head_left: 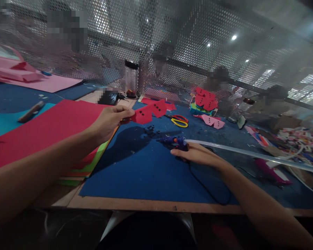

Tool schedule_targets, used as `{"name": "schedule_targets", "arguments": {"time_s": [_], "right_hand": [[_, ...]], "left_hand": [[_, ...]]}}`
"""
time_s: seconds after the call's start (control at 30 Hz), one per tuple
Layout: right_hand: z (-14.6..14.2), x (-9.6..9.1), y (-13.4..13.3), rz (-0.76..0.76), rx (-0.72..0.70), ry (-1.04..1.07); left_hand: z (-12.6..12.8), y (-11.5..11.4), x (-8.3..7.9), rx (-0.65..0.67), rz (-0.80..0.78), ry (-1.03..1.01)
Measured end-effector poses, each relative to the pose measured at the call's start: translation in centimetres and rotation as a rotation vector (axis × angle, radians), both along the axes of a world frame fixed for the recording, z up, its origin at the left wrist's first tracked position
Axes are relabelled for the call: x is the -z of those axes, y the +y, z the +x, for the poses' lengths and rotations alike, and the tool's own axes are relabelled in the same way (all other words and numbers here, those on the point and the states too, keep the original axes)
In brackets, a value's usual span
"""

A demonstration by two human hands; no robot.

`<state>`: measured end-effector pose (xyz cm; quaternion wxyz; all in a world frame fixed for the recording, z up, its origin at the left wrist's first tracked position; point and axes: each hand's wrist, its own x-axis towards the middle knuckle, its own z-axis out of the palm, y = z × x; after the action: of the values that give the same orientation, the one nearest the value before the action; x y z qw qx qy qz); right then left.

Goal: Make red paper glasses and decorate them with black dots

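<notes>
1. Red cut-out (143,115), one, marked with black dots. Raised above the blue mat (146,173), left of the scissors (179,121).
2. Left hand (114,118): thumb and fingers pinched on the cut-out's near end.
3. Right hand (190,152): wrapped around a blue glue gun (172,139), clear glue stick (240,151) trailing from its back. Nozzle apart from the cut-out.
4. Black bits (151,131), loose on the mat, near the nozzle.
5. Step in hand, as judged: gluing dots to the cut-out. Next move seems to call for a steady pinch and a small bead of glue, nozzle clear of the fingers.
6. Box (198,110), blue and green — red cut-outs (206,99) heaped on top; pink cut-out (212,121) just beside.
7. Jar (131,80), clear, black lid — red-orange pieces at the bottom.
8. Second jar (240,110), dark cap, at right; contents cannot be made out.
</notes>
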<state>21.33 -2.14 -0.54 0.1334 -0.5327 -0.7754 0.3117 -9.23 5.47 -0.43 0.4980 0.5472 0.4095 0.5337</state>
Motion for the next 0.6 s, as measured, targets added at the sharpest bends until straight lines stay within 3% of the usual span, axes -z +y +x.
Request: {"name": "schedule_targets", "arguments": {"time_s": [0.23,0.6], "right_hand": [[0.1,0.1,0.0,-0.016,0.050,-0.050],[-1.0,-1.3,-1.6,-0.016,0.099,0.148]], "left_hand": [[-0.1,0.0,0.0,0.018,0.013,0.008],[0.1,0.2,0.3,0.002,0.003,0.022]]}}
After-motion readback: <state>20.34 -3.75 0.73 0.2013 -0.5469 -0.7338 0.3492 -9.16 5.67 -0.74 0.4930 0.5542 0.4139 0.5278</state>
